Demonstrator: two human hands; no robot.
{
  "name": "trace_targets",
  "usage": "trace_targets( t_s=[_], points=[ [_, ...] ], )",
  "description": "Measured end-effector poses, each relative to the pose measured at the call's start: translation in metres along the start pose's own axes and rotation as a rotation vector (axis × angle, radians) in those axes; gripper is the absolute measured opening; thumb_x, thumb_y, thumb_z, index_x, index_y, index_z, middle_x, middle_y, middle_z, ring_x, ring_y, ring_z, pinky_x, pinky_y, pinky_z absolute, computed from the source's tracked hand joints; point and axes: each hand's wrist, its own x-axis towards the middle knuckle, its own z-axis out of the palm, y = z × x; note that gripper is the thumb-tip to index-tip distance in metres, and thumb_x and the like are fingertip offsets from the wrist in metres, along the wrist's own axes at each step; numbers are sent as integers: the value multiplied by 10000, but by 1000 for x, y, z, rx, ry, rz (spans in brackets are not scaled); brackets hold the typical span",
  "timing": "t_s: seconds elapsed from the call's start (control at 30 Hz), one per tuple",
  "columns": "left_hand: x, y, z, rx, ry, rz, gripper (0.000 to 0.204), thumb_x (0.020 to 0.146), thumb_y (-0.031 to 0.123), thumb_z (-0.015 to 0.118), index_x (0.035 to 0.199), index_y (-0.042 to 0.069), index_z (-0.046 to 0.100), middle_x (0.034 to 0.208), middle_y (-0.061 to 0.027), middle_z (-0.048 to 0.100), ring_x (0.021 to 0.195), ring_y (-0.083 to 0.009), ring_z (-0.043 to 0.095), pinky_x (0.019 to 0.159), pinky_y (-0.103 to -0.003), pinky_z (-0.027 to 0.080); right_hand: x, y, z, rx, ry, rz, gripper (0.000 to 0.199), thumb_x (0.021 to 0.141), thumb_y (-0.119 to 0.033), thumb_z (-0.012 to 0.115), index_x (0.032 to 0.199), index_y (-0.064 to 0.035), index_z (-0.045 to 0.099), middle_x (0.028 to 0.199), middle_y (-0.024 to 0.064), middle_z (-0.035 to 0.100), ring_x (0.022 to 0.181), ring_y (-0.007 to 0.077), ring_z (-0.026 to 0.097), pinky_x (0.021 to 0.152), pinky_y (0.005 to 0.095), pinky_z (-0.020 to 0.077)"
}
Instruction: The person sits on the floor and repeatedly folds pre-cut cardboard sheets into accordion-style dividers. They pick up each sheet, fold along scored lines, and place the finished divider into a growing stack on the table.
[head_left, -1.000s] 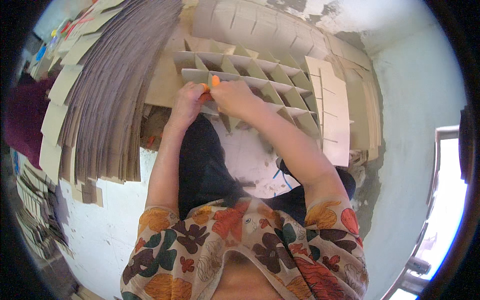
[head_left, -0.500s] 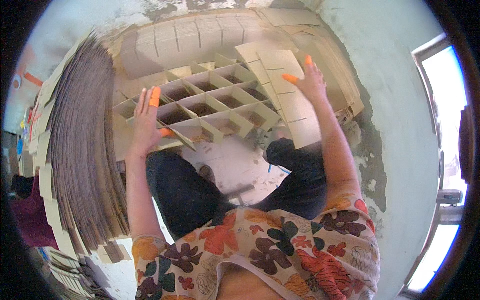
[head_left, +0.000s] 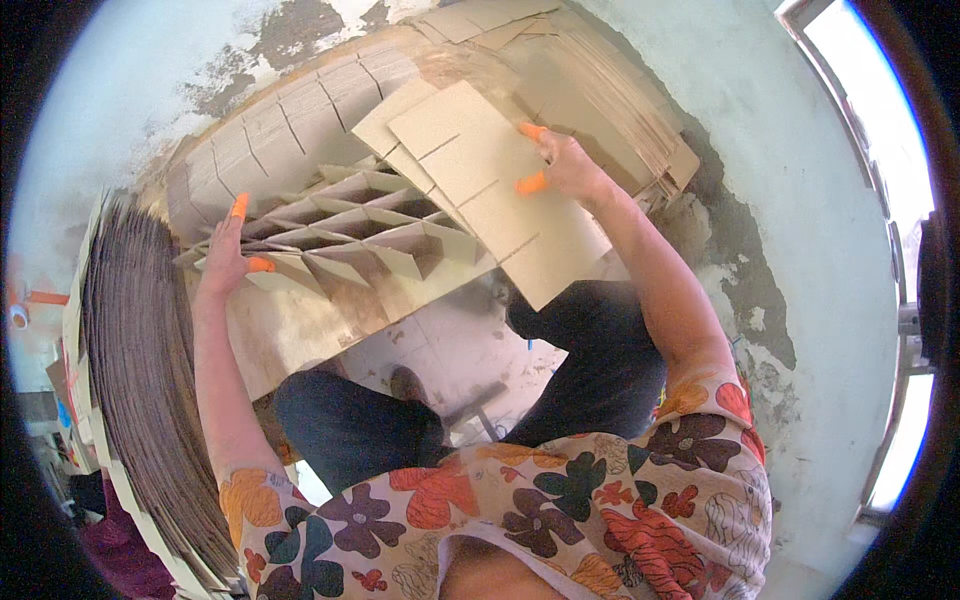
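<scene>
A cardboard divider grid (head_left: 395,222) leans over on a low board (head_left: 310,340), its cells slanted into narrow diamonds. At its left end is my left hand (head_left: 226,252), fingers stretched and thumb apart, with orange covers on the index finger and thumb. My right hand (head_left: 575,172), with the same orange covers, is spread at the right edge of two or so overlapping slotted cardboard strips (head_left: 470,150). These strips slope over the grid's right end toward my right knee. Whether either hand's hidden fingers touch cardboard underneath, I cannot tell.
Behind the grid lies a long row of slotted cardboard strips (head_left: 290,125). A tall stack of cardboard (head_left: 140,380) rises at my left. More flat cardboard (head_left: 610,110) leans at the far right, against a peeling wall (head_left: 740,250). My crossed legs (head_left: 350,415) are close to the board.
The view has turned and shifted. The grid's cells have slanted and narrowed. My right hand has come down to the strips' edge, while my left hand stays at the grid's left end.
</scene>
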Motion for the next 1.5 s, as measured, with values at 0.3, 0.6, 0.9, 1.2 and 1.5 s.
trace_targets(
  t_s=[0.3,0.6,0.9,1.2,1.5],
  points=[
    [-14,5,-4,403,-73,74,626,522,217,813,1101,96,610,1089,-80,573,946,-305,504,806,-423,427,4,-20,-112,-391,428,61,703,708,-127,721,1343,-122,421,1248,160,524,1149,273,498,932,398,405],
    [-39,17,6,-838,-26,-206,526,754,123,707,1244,101,518,1152,-87,549,1038,-248,514,821,-368,464,60,66,-79,-1014,293,3,422,808,-108,563,1224,-95,491,1138,166,557,1093,339,506,903,453,417],
    [-93,144,-102,432,-29,-72,419,769,101,575,1187,101,555,1034,-130,619,914,-278,575,716,-369,489,14,108,-79,-1049,785,-226,644,802,-152,640,1376,-102,352,1366,90,433,1243,303,410,1013,413,337],
    [-236,117,-217,1109,699,-293,426,737,34,537,1161,71,536,1119,-50,588,943,-231,549,736,-341,500,-31,91,-63,-353,700,-58,459,854,-175,586,1280,-45,473,1138,209,579,1009,353,568,818,402,460],
    [-310,-4,-204,666,308,-754,234,850,231,550,1013,65,581,1047,-114,615,1018,-307,554,762,-428,491,-138,-21,32,-828,652,-403,364,800,-176,656,1113,-5,584,1005,206,630,889,361,611,776,406,483]
  ],
)
